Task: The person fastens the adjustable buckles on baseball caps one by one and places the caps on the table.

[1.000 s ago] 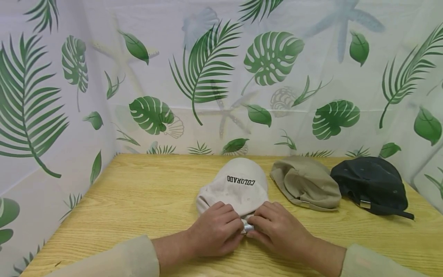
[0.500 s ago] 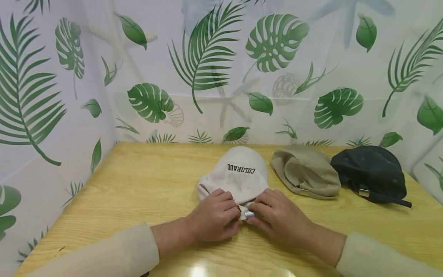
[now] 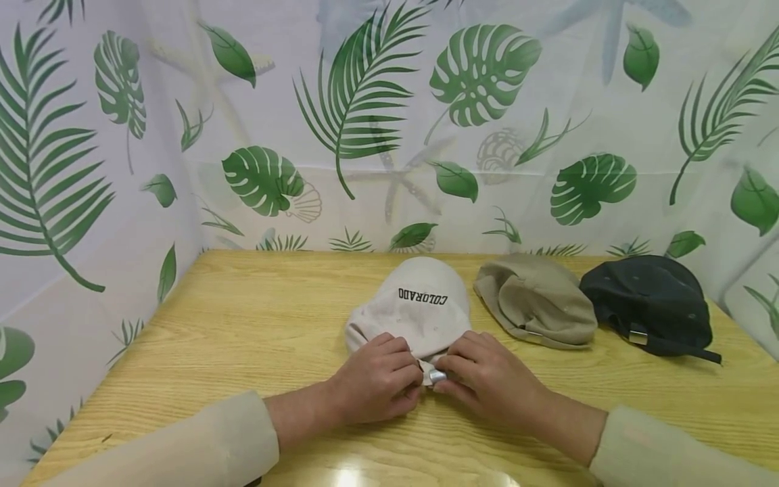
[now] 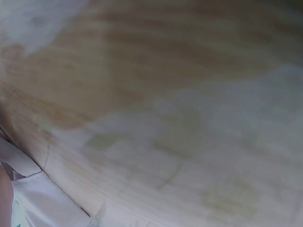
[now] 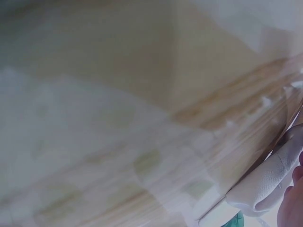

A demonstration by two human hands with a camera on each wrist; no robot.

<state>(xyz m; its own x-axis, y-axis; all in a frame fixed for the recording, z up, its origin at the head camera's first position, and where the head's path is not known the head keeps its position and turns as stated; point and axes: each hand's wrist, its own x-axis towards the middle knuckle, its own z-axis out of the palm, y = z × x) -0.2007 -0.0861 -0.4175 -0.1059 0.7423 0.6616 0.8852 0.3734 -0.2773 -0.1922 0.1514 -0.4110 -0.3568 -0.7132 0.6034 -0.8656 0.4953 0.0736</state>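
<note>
A cream cap [image 3: 420,314] with COLORADO stitched on it, reading upside down, lies on the wooden table in the head view. Its back strap with a silver buckle [image 3: 437,376] faces me. My left hand [image 3: 380,379] pinches the strap on the buckle's left side, and my right hand [image 3: 493,375] pinches it at the buckle. Fingertips of both hands are partly hidden behind the knuckles. Part of the cap [image 4: 40,198] shows at the lower left of the left wrist view. In the right wrist view, pale cap fabric [image 5: 265,184] lies beside the fingers [image 5: 291,203].
A khaki cap [image 3: 538,304] sits just right of the cream one. Beyond it, a black cap [image 3: 648,308] with its strap end sticking out lies near the table's right side. A leaf-printed cloth [image 3: 389,135] hangs behind the wooden table [image 3: 262,311].
The head view has tilted down a little, shifting everything upward in the frame. Over the past second my left hand has moved slightly away from the buckle, exposing more strap. The caps stay in place.
</note>
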